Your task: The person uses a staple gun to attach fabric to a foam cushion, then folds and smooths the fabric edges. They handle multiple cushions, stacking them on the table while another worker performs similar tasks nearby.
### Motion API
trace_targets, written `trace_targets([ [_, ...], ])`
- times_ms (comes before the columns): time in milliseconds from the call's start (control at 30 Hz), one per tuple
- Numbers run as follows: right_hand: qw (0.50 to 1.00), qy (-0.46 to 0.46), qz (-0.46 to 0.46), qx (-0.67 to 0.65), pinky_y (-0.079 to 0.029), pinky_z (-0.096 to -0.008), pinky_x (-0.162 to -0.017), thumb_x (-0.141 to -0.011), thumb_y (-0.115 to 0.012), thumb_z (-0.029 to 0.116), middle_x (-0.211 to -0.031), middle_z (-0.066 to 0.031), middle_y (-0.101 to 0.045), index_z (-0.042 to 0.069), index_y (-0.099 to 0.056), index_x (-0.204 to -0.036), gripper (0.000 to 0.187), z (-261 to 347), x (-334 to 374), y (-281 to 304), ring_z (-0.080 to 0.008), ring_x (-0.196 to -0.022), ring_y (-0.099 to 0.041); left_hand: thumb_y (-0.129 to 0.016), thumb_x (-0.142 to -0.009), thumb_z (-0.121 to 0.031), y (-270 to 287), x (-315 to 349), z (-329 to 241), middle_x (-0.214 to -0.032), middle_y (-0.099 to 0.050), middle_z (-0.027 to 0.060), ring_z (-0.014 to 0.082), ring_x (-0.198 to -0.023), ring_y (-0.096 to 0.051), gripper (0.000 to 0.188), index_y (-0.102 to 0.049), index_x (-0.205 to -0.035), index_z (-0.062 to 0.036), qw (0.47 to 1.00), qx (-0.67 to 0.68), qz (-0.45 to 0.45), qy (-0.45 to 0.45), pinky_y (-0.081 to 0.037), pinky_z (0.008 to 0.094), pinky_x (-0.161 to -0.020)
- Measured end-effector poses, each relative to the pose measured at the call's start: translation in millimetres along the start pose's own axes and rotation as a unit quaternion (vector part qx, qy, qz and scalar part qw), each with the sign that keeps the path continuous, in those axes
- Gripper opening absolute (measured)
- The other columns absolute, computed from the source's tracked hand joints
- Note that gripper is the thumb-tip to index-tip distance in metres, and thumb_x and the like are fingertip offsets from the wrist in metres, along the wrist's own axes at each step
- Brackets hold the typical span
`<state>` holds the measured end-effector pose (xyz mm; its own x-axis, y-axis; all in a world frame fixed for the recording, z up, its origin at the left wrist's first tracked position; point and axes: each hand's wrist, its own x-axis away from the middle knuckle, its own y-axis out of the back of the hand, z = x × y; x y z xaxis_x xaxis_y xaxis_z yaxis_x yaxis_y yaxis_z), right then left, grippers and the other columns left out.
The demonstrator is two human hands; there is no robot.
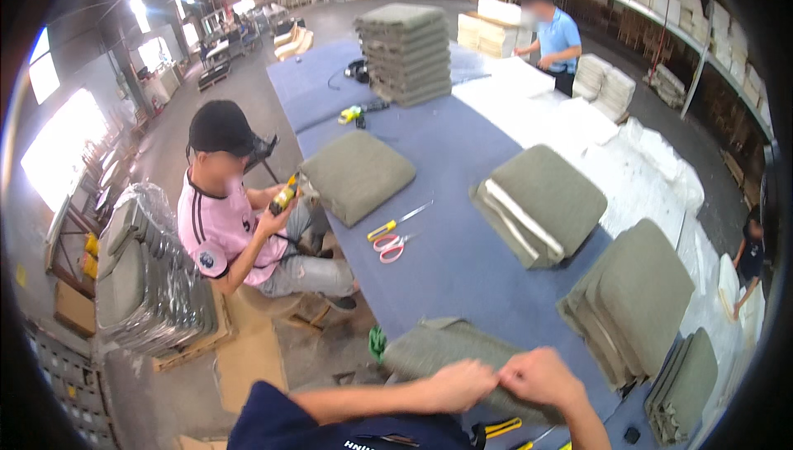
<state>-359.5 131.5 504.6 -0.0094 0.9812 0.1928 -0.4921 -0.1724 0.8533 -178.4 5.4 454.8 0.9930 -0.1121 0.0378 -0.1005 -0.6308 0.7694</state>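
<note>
Near the table's front edge, a grey-green fabric cushion (438, 347) lies right under my two hands. My left hand (464, 386) is closed, its fingers pinched together above the cushion. My right hand (538, 377) is also closed, and its fingertips meet those of the left. Whatever is between the fingers is too small or hidden to make out. Below my hands are a yellow-and-black cutter (500, 428) and other yellow-handled tools, partly cut off by my clothing.
Red-handled scissors (390, 247) and a yellow-handled screwdriver (382, 230) lie on the blue table (446, 277). Folded grey-green covers (636, 301) fill the right side; a tall cushion stack (403, 54) stands far back. A seated person (235, 227) holds a yellow tool at the left.
</note>
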Motion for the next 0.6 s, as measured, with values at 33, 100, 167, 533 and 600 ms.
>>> trace_targets([
  [33,0.995,0.013,0.098,0.008,-0.055,-0.0484,-0.071,-0.095,-0.063,0.038,-0.085,-0.0143,-0.074,0.012,-0.078,-0.092,0.030,7,-8,-4,-0.0397,-0.081,-0.070,-0.070,-0.077,-0.001,-27,19,-4,-0.122,-0.068,0.0250,0.0395,-0.105,-0.070,0.039,-0.063,-0.115,0.0036,0.998,-0.029,0.033,0.045,-0.058,0.0496,-0.086],
  [100,0.980,0.029,0.196,0.017,-0.055,-0.0486,-0.073,-0.096,-0.061,0.043,-0.085,-0.0133,-0.075,0.014,-0.079,-0.098,0.034,-4,-46,-38,-0.0394,-0.083,-0.071,-0.067,-0.086,-0.008,-34,52,-16,-0.119,-0.067,0.0181,0.0345,-0.108,-0.068,0.026,-0.067,-0.109,0.0037,0.998,-0.056,-0.016,0.040,-0.057,0.0435,-0.091],
  [167,0.984,0.031,0.173,0.030,-0.057,-0.0486,-0.075,-0.095,-0.066,0.039,-0.101,-0.0112,-0.077,0.014,-0.076,-0.112,0.032,-56,-83,-97,-0.0366,-0.091,-0.072,-0.070,-0.087,-0.013,-35,59,-19,-0.120,-0.070,0.0201,0.0372,-0.113,-0.068,0.031,-0.066,-0.114,0.0031,0.992,-0.100,-0.070,-0.009,-0.057,0.0439,-0.096],
  [533,0.986,-0.101,-0.024,0.133,-0.050,-0.0519,-0.095,-0.094,-0.069,0.033,-0.118,-0.0142,-0.068,0.014,-0.059,-0.128,0.040,-220,-104,-270,-0.0321,-0.120,-0.061,-0.075,-0.072,-0.009,-57,70,-27,-0.133,-0.066,0.0201,0.0358,-0.128,-0.061,0.053,-0.063,-0.123,0.0003,0.997,-0.069,-0.005,0.028,-0.049,0.0413,-0.109],
  [600,0.984,-0.132,-0.028,0.119,-0.050,-0.0532,-0.091,-0.096,-0.067,0.033,-0.113,-0.0152,-0.069,0.011,-0.057,-0.126,0.038,-228,-101,-275,-0.0338,-0.117,-0.062,-0.074,-0.072,-0.009,-60,67,-23,-0.134,-0.066,0.0201,0.0359,-0.128,-0.061,0.052,-0.063,-0.122,0.0000,0.997,-0.075,0.012,0.033,-0.049,0.0412,-0.110],
])
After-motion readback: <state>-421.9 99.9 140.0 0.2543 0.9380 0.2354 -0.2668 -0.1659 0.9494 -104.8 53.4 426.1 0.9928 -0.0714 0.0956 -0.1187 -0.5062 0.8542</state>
